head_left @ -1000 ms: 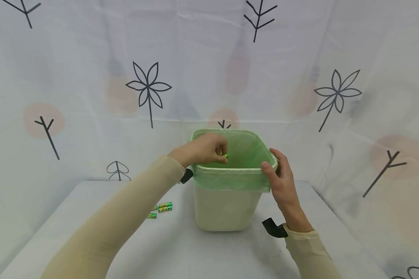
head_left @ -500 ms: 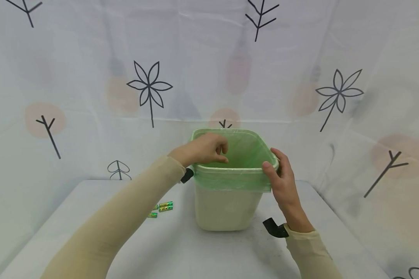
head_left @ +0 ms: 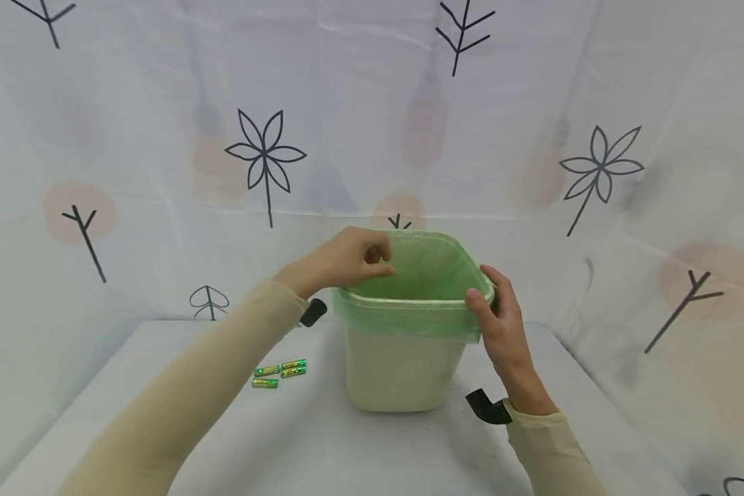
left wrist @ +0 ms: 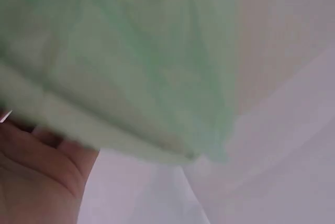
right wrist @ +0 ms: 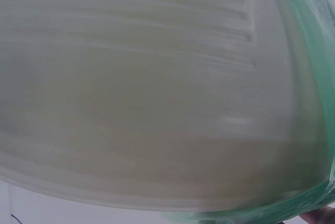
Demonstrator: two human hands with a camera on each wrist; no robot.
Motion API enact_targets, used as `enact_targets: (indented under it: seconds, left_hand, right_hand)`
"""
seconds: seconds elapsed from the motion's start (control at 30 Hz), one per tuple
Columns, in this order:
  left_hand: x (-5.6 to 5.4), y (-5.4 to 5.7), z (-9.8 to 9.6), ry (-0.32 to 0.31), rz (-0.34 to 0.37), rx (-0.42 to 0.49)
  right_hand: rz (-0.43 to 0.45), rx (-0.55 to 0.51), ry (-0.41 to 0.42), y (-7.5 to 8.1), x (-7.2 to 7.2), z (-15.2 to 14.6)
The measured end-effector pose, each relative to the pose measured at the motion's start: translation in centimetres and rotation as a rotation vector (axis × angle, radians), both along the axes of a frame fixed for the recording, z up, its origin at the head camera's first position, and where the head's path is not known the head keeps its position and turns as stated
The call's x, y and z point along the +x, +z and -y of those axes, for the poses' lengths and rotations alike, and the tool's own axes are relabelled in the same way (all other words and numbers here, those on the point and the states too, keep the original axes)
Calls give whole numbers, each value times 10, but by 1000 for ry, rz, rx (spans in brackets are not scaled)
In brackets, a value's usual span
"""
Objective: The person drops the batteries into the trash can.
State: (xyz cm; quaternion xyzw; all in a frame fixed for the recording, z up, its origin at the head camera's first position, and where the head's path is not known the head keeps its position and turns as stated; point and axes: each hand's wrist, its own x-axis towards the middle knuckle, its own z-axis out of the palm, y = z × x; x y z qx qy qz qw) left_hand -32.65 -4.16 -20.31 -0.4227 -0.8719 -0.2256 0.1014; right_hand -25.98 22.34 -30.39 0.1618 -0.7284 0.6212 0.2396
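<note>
A cream plastic wastebasket (head_left: 406,375) is stood upright on a white-covered table (head_left: 273,448), and its rim is overlaid by a translucent green bin liner (head_left: 409,320), which is folded down around the outside. The wastebasket's right side is gripped at the rim by the right hand (head_left: 501,324), with the thumb laid over the edge and the fingers wrapped along the outer wall. Over the left side of the wastebasket's opening, the left hand (head_left: 350,258) is held with its fingers loosely bent and its thumb extended, a gap being left between them; it appears to be empty, though the left wrist view is too blurred to settle this. To the left of the wastebasket, four green-and-gold cylindrical batteries (head_left: 266,371) are laid on the table: two are placed side by side nearer the wastebasket, and two are set farther from it, slightly apart. Both arms are covered by beige sleeves (head_left: 167,406). Behind the wastebasket a white backdrop cloth (head_left: 359,89) is hung, printed with dark flowers, twigs and peach spots. In the right wrist view, ridges are seen on the wastebasket's wall.
</note>
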Motion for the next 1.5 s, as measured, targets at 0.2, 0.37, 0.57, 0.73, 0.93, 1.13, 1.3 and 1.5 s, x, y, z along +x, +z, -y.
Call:
enact_targets:
  seconds: [0.2,0.37,0.57,0.73,0.93,1.13,1.3,1.5]
  left_hand:
    - [11,-2,39,10,-78,130]
    - [19,-12,75,75,-102,163]
    - [27,-39,106,166,-30,94]
    - [31,-78,125,188,52,28]
    - [32,-120,141,217,159,-21]
    - [32,-155,150,276,242,-60]
    - [30,-178,155,307,304,-66]
    - [30,-196,158,331,330,-92]
  right_hand:
    - [-3,-14,11,-1,-1,0]
    - [0,-2,4,-2,-3,0]
    - [8,1,-10,-2,-3,0]
    - [-1,-14,-1,-1,-2,1]
    - [-11,-29,9,-1,-2,2]
    - [-2,-25,12,-1,-3,1]
    - [4,-11,-1,-1,-2,0]
    - [4,-11,5,-2,0,-1]
